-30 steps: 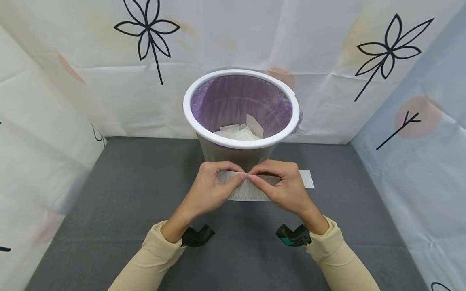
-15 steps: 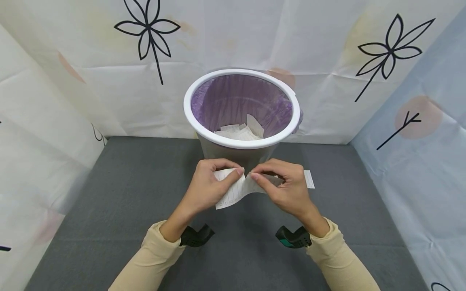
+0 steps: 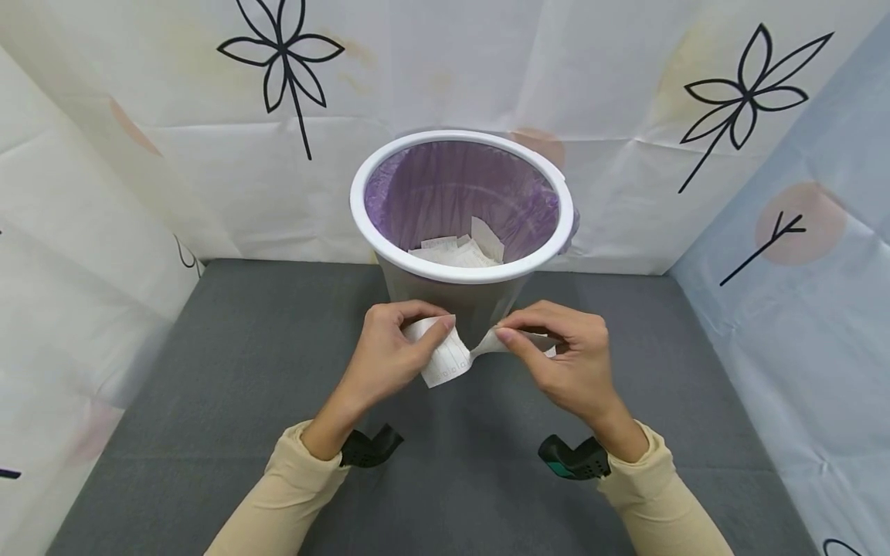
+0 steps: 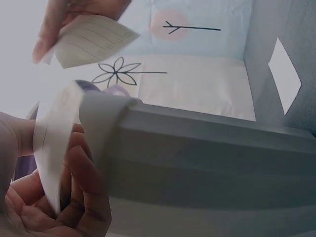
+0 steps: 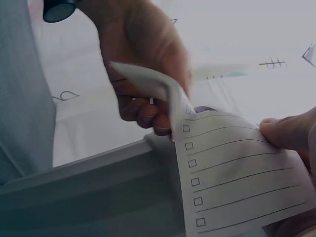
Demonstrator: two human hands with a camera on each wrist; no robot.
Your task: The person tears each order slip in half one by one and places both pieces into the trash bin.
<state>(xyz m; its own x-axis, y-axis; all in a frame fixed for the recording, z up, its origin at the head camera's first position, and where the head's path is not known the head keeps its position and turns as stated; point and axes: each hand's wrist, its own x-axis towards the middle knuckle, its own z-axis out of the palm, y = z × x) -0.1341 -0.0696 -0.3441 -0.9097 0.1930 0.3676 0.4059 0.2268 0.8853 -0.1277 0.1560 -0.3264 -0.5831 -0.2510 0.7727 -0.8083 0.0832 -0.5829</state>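
My left hand [image 3: 391, 347] pinches one part of a lined paper sheet [image 3: 445, 361] between thumb and fingers. The other part of the paper [image 3: 492, 343] is pinched by my right hand [image 3: 570, 361]. A tear runs down between the two parts, which meet at a narrow twisted spot near the lower edge in the head view. Printed lines and a column of small checkboxes show on the right-hand part of the sheet [image 5: 237, 168] in the right wrist view. Both hands are just in front of a waste bin [image 3: 452, 293], above the grey table.
The bin has a white rim [image 3: 459, 274] and a purple liner [image 3: 452, 193], with several paper scraps [image 3: 462, 253] inside. Another white paper [image 4: 285, 76] lies on the grey table [image 3: 278, 332], mostly behind my right hand in the head view. Patterned cloth walls [image 3: 612, 69] surround the table.
The hands have moved apart, the left one to the left and the right one to the right. The tear in the sheet has grown from the top edge almost to the bottom.
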